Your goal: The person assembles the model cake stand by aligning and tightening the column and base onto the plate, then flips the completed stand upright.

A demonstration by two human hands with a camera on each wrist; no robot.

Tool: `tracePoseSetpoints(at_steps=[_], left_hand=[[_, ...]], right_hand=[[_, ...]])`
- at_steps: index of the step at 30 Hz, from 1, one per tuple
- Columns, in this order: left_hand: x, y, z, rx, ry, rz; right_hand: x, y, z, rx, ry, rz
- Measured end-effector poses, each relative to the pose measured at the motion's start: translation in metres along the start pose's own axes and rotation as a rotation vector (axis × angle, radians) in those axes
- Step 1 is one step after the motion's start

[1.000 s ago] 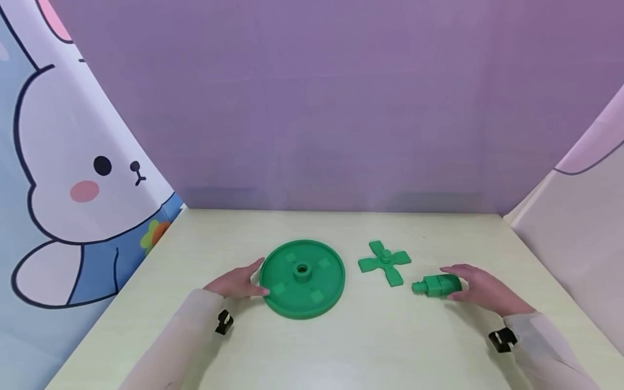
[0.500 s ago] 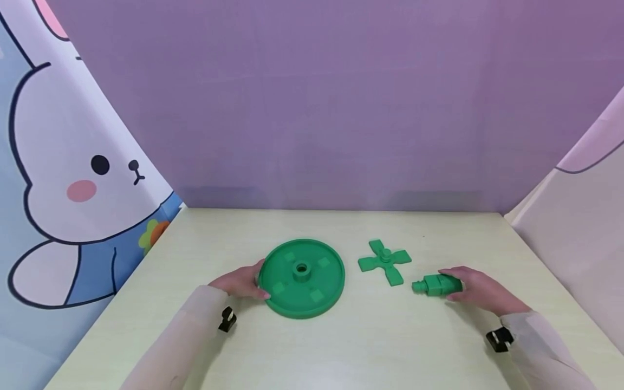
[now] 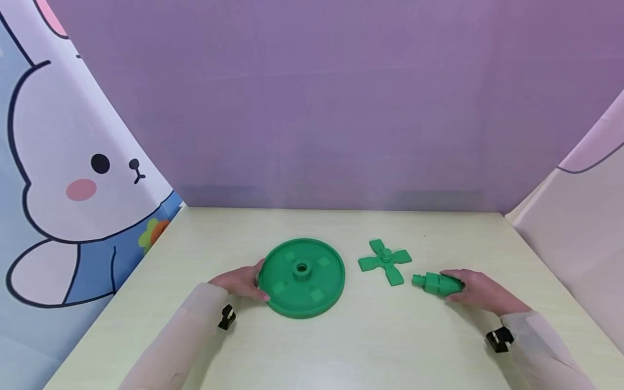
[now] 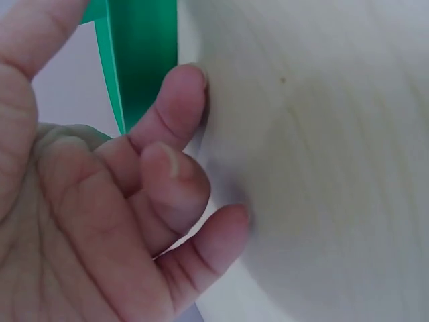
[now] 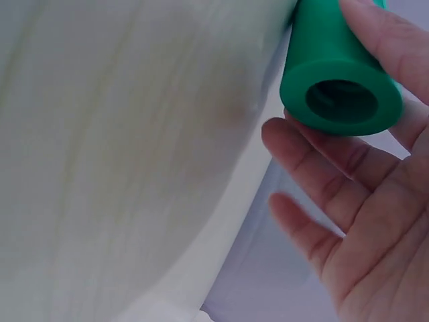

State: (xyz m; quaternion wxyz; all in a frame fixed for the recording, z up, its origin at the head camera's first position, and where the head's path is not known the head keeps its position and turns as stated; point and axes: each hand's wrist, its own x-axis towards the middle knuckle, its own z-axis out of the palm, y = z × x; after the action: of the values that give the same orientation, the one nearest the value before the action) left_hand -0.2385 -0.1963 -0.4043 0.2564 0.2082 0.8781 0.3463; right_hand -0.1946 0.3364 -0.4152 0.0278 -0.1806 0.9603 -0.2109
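Observation:
On the table's left half lies a round green disc [image 3: 317, 279] with a raised rim and a holed hub at its centre. My left hand [image 3: 240, 282] holds its left edge between thumb and forefinger; the other fingers [image 4: 177, 184] are bent close over the tabletop in the left wrist view. To the right, my right hand [image 3: 480, 292] grips the wide end of a stepped green plastic piece [image 3: 435, 284], which lies on its side with its narrow tip to the left. The right wrist view shows the hollow round end [image 5: 305, 94] of that piece, thumb and fingers around it.
A flat green four-armed cross [image 3: 386, 260] with a small central knob lies between the disc and the stepped piece. The pale table [image 3: 361, 346] ends at a purple cloth backdrop [image 3: 331, 108]. A cartoon-printed cloth [image 3: 63, 135] hangs at the left.
My left hand has slid slightly right, bringing thumb and forefinger onto the disc's edge. My right fingers have settled around the stepped piece, which has turned a little, its narrow tip pointing slightly farther back.

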Motion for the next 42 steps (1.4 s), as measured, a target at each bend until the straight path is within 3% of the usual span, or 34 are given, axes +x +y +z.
tracePoseSetpoints(at_steps=[4, 10, 13, 24, 34, 42], left_hand=[[0.001, -0.001, -0.001, -0.029, -0.011, 0.013], [0.005, -0.006, -0.002, -0.078, -0.06, 0.107], [0.007, -0.007, -0.001, -0.083, -0.067, 0.115], [0.006, -0.005, 0.0, -0.088, -0.058, 0.07], [0.006, -0.002, 0.002, -0.046, -0.024, 0.032], [0.006, 0.0, 0.004, -0.005, -0.001, -0.034]], right_hand=[[0.0, 0.0, 0.001, 0.007, 0.026, -0.019], [0.0, -0.004, 0.002, 0.042, 0.04, -0.017], [0.001, -0.008, 0.0, 0.086, 0.032, 0.007], [0.003, -0.022, -0.003, 0.216, 0.101, 0.067], [0.013, -0.035, 0.001, 0.264, 0.157, 0.042], [0.026, -0.045, 0.009, 0.325, 0.136, 0.007]])
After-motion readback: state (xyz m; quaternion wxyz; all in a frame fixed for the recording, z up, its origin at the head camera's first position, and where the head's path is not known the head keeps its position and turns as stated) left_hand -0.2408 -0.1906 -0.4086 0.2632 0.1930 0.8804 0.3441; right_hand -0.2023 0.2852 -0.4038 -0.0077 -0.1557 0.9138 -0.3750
